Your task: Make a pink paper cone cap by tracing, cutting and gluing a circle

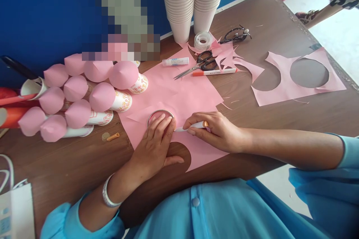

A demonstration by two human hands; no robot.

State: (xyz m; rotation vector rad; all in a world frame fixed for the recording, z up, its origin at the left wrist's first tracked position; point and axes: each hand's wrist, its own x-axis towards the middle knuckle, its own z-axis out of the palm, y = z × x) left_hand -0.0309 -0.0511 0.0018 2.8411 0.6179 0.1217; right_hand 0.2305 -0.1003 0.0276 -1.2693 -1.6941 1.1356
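Observation:
My left hand presses flat, fingers together, on a round ring-shaped object that lies on a sheet of pink paper. My right hand pinches a white pen with an orange end. The pen tip touches the paper at the ring's right edge. A round hole is cut in the sheet's near edge, just under my left hand.
Paper cups with pink paper cones lie piled at the left. Two tall stacks of white cups stand at the back. Near them lie scissors, a glue stick, a tape roll, a marker. A cut pink sheet lies at right.

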